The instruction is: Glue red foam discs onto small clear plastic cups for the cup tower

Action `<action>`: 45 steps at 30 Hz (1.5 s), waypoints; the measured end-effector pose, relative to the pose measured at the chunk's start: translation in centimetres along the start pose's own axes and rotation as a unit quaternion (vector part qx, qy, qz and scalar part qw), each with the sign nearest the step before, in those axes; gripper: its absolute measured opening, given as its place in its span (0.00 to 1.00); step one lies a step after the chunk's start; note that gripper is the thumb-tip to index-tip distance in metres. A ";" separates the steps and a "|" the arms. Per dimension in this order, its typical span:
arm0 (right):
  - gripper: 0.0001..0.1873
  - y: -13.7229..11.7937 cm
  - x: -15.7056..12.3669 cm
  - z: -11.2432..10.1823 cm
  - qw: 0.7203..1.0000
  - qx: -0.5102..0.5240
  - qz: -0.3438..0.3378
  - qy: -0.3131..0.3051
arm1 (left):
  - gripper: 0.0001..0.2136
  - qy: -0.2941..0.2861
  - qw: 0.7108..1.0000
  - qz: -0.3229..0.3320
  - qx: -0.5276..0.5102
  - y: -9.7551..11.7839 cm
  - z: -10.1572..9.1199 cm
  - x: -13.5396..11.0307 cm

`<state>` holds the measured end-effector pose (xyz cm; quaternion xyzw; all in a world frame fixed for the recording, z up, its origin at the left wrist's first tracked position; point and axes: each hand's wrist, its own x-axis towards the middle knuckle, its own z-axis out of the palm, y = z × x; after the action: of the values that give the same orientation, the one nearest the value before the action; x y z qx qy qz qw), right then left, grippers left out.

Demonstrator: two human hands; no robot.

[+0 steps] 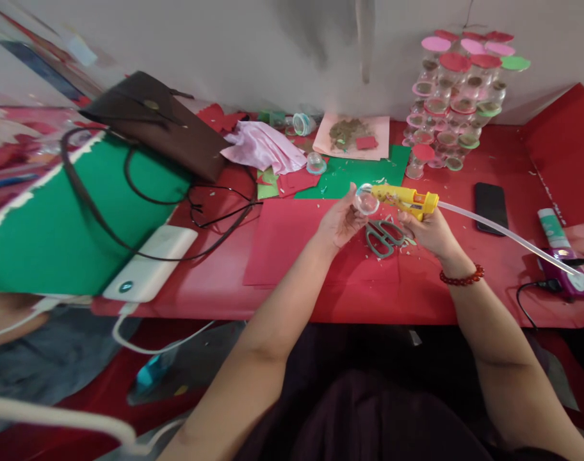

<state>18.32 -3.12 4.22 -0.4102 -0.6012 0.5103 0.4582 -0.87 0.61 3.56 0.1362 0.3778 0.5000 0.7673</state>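
My left hand (342,221) is closed around a small clear plastic cup (367,203), held above the red paper sheets (292,230). In my right hand (431,230) is a yellow glue gun (402,195), with a long translucent glue stick (503,232) sticking out of its back end. The nozzle of the glue gun is at the rim of the cup; whether it touches cannot be made out. Just below both hands lie green-handled scissors (384,238), their blades partly hidden, among small paper scraps.
A stack of joined clear cups with coloured paper discs (453,105) stands at the back right. A phone (491,206) lies right of my right hand. On the left are a brown bag (162,121), a white power bank (152,266) and cables. A pink cloth (266,148) lies behind.
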 end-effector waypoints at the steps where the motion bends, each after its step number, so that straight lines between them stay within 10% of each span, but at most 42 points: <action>1: 0.28 0.0 0.0 0.0 1.000 0.002 -0.004 0.005 | 0.11 -0.001 1.000 -0.001 0.001 0.0 0.0 0.0; 45: 0.21 -0.8 -0.1 0.3 0.997 -0.020 0.023 0.065 | 0.13 -0.025 1.000 -0.006 -0.002 0.2 -0.3 0.2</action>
<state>18.04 -3.35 4.99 -0.4653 -0.5703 0.4813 0.4760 -1.16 0.84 3.39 0.1452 0.3585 0.4924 0.7797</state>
